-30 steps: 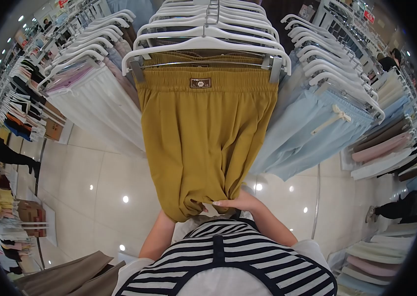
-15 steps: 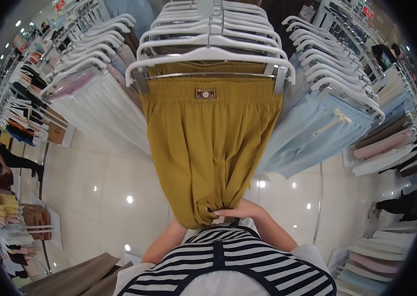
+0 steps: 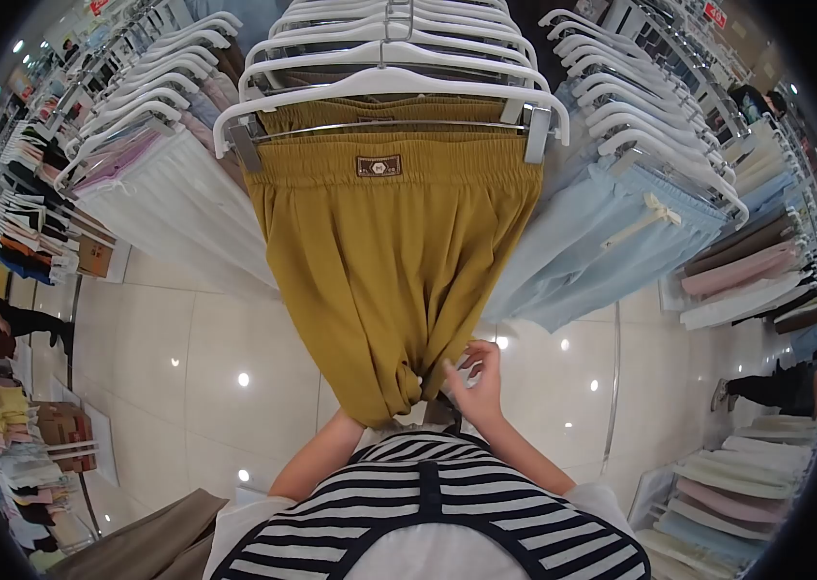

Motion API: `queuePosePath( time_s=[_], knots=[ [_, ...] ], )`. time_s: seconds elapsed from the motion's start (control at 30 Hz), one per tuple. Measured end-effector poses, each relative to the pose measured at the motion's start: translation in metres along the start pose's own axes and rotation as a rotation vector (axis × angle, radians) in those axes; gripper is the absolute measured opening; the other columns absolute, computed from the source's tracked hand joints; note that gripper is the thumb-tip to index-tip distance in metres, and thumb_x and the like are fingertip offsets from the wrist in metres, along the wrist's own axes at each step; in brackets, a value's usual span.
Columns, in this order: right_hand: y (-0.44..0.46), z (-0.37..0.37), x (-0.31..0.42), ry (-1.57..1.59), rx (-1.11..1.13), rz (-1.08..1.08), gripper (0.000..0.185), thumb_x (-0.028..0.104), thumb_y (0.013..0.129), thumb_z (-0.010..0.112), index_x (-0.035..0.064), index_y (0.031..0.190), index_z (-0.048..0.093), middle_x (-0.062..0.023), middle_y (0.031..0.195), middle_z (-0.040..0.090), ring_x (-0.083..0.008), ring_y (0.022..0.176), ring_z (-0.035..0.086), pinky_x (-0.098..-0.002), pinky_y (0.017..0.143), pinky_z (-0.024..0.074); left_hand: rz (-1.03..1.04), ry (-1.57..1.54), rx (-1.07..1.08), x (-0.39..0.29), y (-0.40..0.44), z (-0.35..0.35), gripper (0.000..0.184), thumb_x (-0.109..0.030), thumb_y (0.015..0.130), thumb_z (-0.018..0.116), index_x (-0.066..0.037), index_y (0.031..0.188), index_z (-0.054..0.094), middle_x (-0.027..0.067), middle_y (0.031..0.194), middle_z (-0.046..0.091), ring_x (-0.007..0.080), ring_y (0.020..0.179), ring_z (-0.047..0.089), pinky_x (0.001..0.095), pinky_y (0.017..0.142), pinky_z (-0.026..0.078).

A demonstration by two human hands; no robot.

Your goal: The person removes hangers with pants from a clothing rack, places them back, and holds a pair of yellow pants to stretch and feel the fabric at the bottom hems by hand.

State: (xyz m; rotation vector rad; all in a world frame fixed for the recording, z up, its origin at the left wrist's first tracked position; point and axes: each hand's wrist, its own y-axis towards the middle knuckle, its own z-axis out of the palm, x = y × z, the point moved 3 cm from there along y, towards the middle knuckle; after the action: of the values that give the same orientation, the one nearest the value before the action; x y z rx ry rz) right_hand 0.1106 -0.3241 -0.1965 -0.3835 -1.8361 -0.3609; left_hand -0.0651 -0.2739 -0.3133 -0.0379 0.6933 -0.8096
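Note:
Mustard trousers (image 3: pixel 384 242) with an elastic waistband and a small badge hang by clips from a white hanger (image 3: pixel 379 82) in front of me. Their legs are drawn toward my body and bunched at the lower end. My left hand (image 3: pixel 345 426) reaches under the bunched cloth from the left; the cloth covers most of its fingers, and the gathered folds are held there. Just right of the folds, my right hand (image 3: pixel 479 384) is raised with fingers apart and bent, its thumb side close to the cloth edge. Nothing shows in it.
More white hangers with clothes line the rack behind. White trousers (image 3: pixel 176 203) hang at left and light blue trousers (image 3: pixel 612 237) at right. Brown cloth (image 3: pixel 152 536) lies low left. Cardboard boxes (image 3: pixel 65 430) stand farther left. Other people are at both sides.
My right hand has let go of the bunched cloth and moved up and right, fingers spreading. The left hand stays under the trousers. The view has shifted slightly.

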Motion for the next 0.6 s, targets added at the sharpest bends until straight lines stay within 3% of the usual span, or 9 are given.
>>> queuePosePath(
  time_s=[0.1, 0.13, 0.2, 0.23, 0.3, 0.37, 0.43, 0.47, 0.6],
  knots=[
    [-0.007, 0.002, -0.002, 0.093, 0.162, -0.042, 0.030, 0.011, 0.072, 0.066, 0.0024, 0.095, 0.048, -0.0073, 0.089, 0.049, -0.0139, 0.075, 0.051, -0.0252, 0.064, 0.0404, 0.154, 0.433, 0.056, 0.001, 0.006, -0.009, 0.046, -0.030, 0.091, 0.042, -0.001, 0.125, 0.037, 0.0150, 0.120, 0.048, 0.0227, 0.106, 0.050, 0.0355, 0.089, 0.044],
    [-0.010, 0.008, 0.000, 0.019, 0.350, -0.018, 0.034, 0.017, 0.074, 0.066, 0.0006, 0.097, 0.048, -0.0102, 0.092, 0.050, -0.0185, 0.080, 0.052, -0.0285, 0.067, 0.0429, 0.189, 0.519, 0.066, -0.001, 0.006, -0.006, 0.046, -0.030, 0.091, 0.042, -0.001, 0.126, 0.037, 0.0153, 0.120, 0.048, 0.0228, 0.106, 0.050, 0.0356, 0.089, 0.044],
    [-0.016, 0.022, 0.012, -0.087, 0.407, -0.093, 0.039, 0.022, 0.074, 0.066, -0.0003, 0.101, 0.048, -0.0132, 0.097, 0.050, -0.0232, 0.086, 0.052, -0.0314, 0.072, 0.0431, 0.238, 0.975, 0.064, -0.019, 0.001, 0.021, 0.037, -0.026, 0.090, 0.044, -0.003, 0.118, 0.043, 0.0111, 0.110, 0.053, 0.0218, 0.097, 0.053, 0.0317, 0.087, 0.043],
    [-0.019, 0.031, 0.017, -0.194, 0.456, -0.163, 0.045, 0.026, 0.074, 0.066, -0.0012, 0.105, 0.048, -0.0161, 0.101, 0.051, -0.0279, 0.093, 0.052, -0.0344, 0.078, 0.0433, 0.246, 0.979, 0.059, -0.023, -0.002, 0.022, 0.037, -0.026, 0.090, 0.044, -0.003, 0.118, 0.043, 0.0111, 0.110, 0.053, 0.0218, 0.097, 0.053, 0.0317, 0.087, 0.043],
    [-0.028, 0.046, 0.013, -0.150, 0.470, -0.210, 0.051, 0.029, 0.074, 0.066, -0.0020, 0.109, 0.047, -0.0187, 0.106, 0.050, -0.0317, 0.099, 0.049, -0.0364, 0.084, 0.0410, -0.064, -0.322, 0.267, -0.023, -0.003, 0.027, 0.037, -0.021, 0.089, 0.046, -0.002, 0.120, 0.042, 0.0105, 0.116, 0.051, 0.0197, 0.102, 0.051, 0.0289, 0.089, 0.041],
    [-0.028, 0.048, 0.006, -0.113, 0.480, -0.248, 0.057, 0.033, 0.073, 0.066, -0.0028, 0.114, 0.046, -0.0212, 0.110, 0.048, -0.0354, 0.105, 0.047, -0.0385, 0.089, 0.0386, -0.083, -0.283, 0.282, -0.019, 0.004, 0.026, 0.038, -0.019, 0.088, 0.047, -0.001, 0.121, 0.042, 0.0103, 0.121, 0.048, 0.0188, 0.107, 0.048, 0.0280, 0.090, 0.040],
    [-0.029, 0.049, -0.006, -0.155, 0.801, -0.110, 0.055, 0.030, 0.073, 0.067, -0.0019, 0.113, 0.049, -0.0224, 0.111, 0.049, -0.0329, 0.111, 0.045, -0.0351, 0.091, 0.0374, 0.054, 0.435, 0.244, -0.015, 0.011, 0.031, 0.039, -0.023, 0.086, 0.051, -0.002, 0.118, 0.046, 0.0098, 0.119, 0.050, 0.0200, 0.105, 0.051, 0.0290, 0.089, 0.041],
    [-0.030, 0.048, -0.007, -0.157, 0.805, -0.110, 0.055, 0.030, 0.073, 0.067, -0.0019, 0.113, 0.049, -0.0224, 0.111, 0.049, -0.0329, 0.111, 0.045, -0.0351, 0.091, 0.0374, 0.101, 0.652, 0.232, -0.015, 0.010, 0.036, 0.039, -0.023, 0.086, 0.051, -0.002, 0.118, 0.046, 0.0097, 0.119, 0.050, 0.0199, 0.105, 0.051, 0.0291, 0.089, 0.041],
    [-0.036, 0.054, -0.015, 0.046, 1.126, 0.021, 0.051, 0.027, 0.075, 0.065, -0.0007, 0.114, 0.049, -0.0190, 0.110, 0.053, -0.0280, 0.106, 0.049, -0.0335, 0.090, 0.0380, 0.163, 0.801, 0.204, -0.002, 0.013, 0.041, 0.039, -0.024, 0.085, 0.053, -0.003, 0.117, 0.047, 0.0093, 0.118, 0.051, 0.0198, 0.104, 0.051, 0.0292, 0.089, 0.041]
  ],
)
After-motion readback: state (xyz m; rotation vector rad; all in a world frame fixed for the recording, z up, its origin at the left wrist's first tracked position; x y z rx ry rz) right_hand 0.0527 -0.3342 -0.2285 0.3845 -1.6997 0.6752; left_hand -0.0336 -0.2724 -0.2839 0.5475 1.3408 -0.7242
